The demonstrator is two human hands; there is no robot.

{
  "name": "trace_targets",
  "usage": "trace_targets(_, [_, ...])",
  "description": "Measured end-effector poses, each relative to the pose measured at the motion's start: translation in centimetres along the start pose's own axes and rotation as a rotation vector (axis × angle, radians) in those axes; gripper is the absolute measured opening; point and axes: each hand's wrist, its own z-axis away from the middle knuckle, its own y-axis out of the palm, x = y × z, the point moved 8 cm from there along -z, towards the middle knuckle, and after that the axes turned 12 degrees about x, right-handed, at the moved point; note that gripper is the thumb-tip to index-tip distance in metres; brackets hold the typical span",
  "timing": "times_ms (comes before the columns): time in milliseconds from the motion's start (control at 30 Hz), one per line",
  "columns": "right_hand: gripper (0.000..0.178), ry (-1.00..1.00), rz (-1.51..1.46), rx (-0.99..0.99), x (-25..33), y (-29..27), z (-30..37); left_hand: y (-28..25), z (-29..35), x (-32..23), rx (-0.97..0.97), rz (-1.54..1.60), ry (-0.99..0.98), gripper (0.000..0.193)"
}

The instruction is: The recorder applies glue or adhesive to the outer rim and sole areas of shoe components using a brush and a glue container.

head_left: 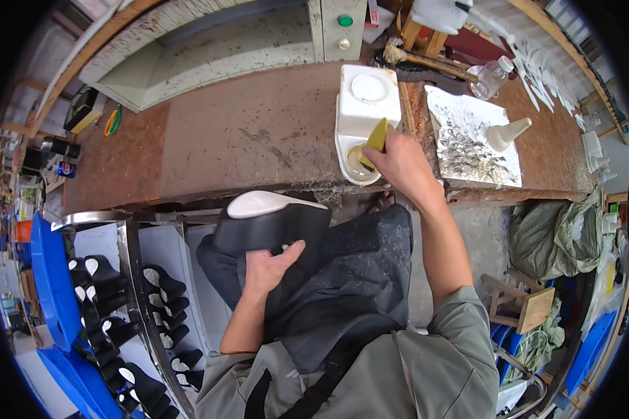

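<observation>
My left hand (269, 269) is closed around the black shaft of a boot (276, 227), held over my lap just below the bench edge. The boot's white sole (262, 203) faces up. My right hand (402, 162) grips a flat yellow-green brush (377, 140), tilted over the bench. Its lower end is down in the round cup at the front of a white plastic glue dispenser (370, 115). Pale, cloudy liquid shows in that cup. My fingers partly hide the brush's lower part. A dark apron (342, 279) covers my lap.
The worn brown bench (244, 140) runs across in front. On its right lie a stained white sheet (468, 140) with a cream nozzle-shaped piece (508, 134), a hammer (433, 63) and a clear bottle (493, 77). Metal racks (150, 314) with several black boots stand left; a wooden stool (524, 304) stands right.
</observation>
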Motion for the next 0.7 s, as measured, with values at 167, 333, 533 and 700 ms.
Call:
trace_targets(167, [0.041, 0.042, -0.274, -0.215, -0.7, -2.5, 3.9, -1.0, 3.3, -2.0, -0.123, 0.229, 0.180, 0.063])
trace_targets(333, [0.020, -0.010, -0.600, -0.273, -6.3, 3.5, 7.8, -0.9, 4.7, -0.1, -0.144, 0.392, 0.137, 0.072])
trace_targets(533, [0.022, -0.132, -0.976, -0.197, -6.1, 6.8, 8.0, 1.1, 5.5, -3.4, -0.244, 0.257, 0.341, 0.077])
trace_targets(700, [0.022, -0.044, -1.126, -0.077, -6.4, 6.4, 8.1, 2.3, 5.3, -4.6, -0.218, 0.105, 0.394, 0.074])
